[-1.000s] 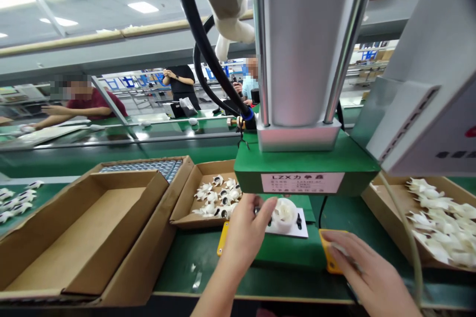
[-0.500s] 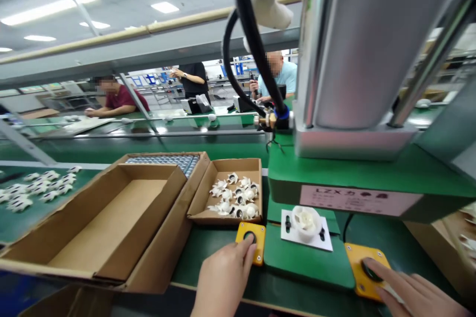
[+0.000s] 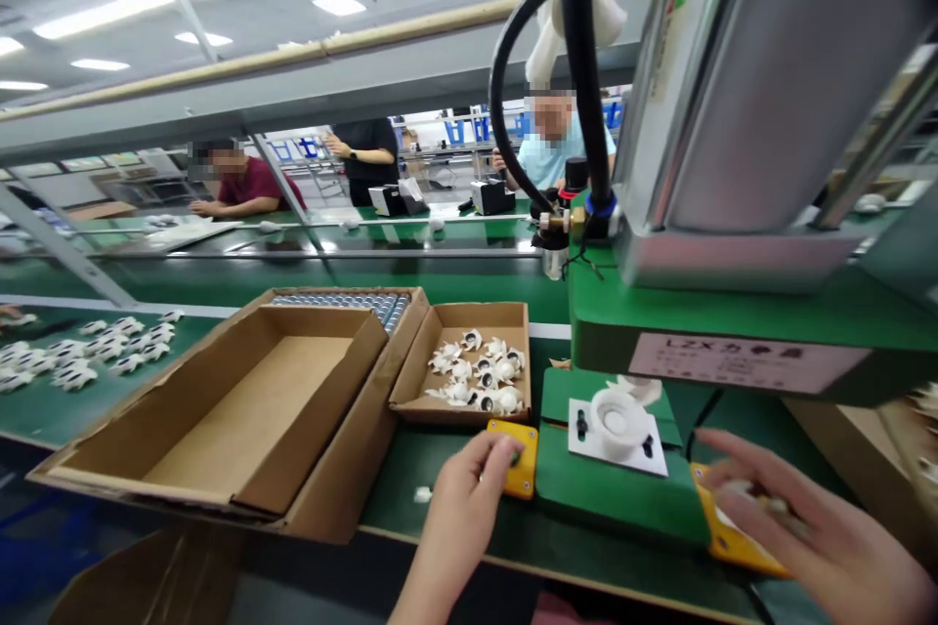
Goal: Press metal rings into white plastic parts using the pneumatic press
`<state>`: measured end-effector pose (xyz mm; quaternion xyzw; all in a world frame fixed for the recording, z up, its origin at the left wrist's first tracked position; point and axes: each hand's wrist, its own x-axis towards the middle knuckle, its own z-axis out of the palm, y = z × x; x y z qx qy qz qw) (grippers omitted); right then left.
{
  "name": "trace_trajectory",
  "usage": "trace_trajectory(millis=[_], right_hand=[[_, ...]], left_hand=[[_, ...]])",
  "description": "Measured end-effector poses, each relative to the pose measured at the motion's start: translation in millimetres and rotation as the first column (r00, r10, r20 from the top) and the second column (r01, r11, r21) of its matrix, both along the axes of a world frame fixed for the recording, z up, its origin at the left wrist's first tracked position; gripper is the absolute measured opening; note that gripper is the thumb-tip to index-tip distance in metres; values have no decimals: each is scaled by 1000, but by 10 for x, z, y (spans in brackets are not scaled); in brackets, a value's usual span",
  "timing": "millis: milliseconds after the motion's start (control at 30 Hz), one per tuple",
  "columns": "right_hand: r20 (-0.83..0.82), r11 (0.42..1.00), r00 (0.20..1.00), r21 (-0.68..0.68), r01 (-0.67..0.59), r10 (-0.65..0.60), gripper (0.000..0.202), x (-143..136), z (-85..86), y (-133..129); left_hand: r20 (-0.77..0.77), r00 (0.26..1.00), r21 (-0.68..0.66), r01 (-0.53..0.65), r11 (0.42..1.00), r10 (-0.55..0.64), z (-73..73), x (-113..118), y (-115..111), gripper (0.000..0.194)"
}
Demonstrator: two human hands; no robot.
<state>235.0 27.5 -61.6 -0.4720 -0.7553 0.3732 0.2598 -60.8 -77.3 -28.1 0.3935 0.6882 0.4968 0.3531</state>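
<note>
My left hand (image 3: pixel 469 488) is at the left yellow button box (image 3: pixel 524 469), fingers curled in and thumb tip by the button; whether anything is in them is hidden. Blurred by motion, my right hand (image 3: pixel 813 532) hovers over the right yellow button box (image 3: pixel 740 537), its fingers bent around small whitish pieces (image 3: pixel 762 498). Between my hands, a white ring-shaped holder (image 3: pixel 617 422) stands on a white plate on the green press base (image 3: pixel 622 498). Nothing sits inside the ring. A white bladed fan wheel (image 3: pixel 636 391) lies just behind it.
The press head (image 3: pixel 733 352) overhangs the holder. To the left are a small carton (image 3: pixel 410 391) of white fan wheels and a large carton (image 3: pixel 220 430) with metal parts at its back. More white wheels (image 3: pixel 80 352) lie far left. People (image 3: pixel 253 181) work across the line.
The fan wheel in the ring has left it, and one now shows behind the ring. My right hand has lifted off its button and curled. My left fingers have drawn in.
</note>
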Motion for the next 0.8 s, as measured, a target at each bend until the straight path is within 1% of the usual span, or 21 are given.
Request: trace_trajectory(millis=[33, 67, 100, 167, 233, 333, 433, 500, 567, 633, 667, 733, 800], right_hand=[[-73, 996, 996, -81, -48, 42, 57, -108, 153, 25], [-140, 987, 988, -136, -80, 61, 60, -231, 293, 56], [-199, 983, 978, -160, -89, 56, 57, -361, 414, 90], [-257, 976, 964, -182, -121, 72, 48, -611, 586, 167], [-263, 964, 960, -215, -154, 94, 42, -793, 666, 236], [-317, 928, 943, -311, -207, 104, 42, -903, 680, 262], [-363, 851, 923, -438, -291, 129, 39, -910, 675, 157], [-344, 786, 915, -496, -368, 212, 44, -939, 683, 57], [-329, 750, 889, -487, -448, 317, 44, -1034, 693, -6], [-314, 755, 868, -434, -491, 384, 43, -1214, 698, 2], [-304, 771, 866, -401, -495, 398, 44, -1335, 700, 34], [-278, 826, 883, -327, -458, 380, 48, -1619, 706, 139], [-264, 886, 908, -250, -391, 326, 51, -1913, 716, 263]], left_hand=[[165, 986, 14, -21, 1000, 18, 13, 39, 16, 26], [312, 950, 20, -32, 999, 24, 23, 82, 26, 23], [421, 907, 24, -33, 999, 20, 32, 125, 30, 21], [525, 851, 45, -23, 999, -4, 39, 201, 17, 24], [554, 832, 58, -15, 998, -20, 29, 241, -21, 29], [559, 829, 43, 9, 999, -32, -3, 224, -112, 26], [520, 851, 15, 76, 997, -73, -23, 168, -219, 20], [496, 863, 11, 103, 995, -95, -22, 147, -283, 26], [489, 869, 8, 85, 996, -78, -20, 148, -331, 37], [508, 860, 5, 57, 998, -52, -25, 159, -360, 42], [517, 855, 1, 52, 999, -45, -32, 163, -369, 43], [527, 849, -8, 45, 999, -34, -52, 164, -379, 44], [522, 852, -1, 33, 999, -27, -74, 152, -388, 41]])
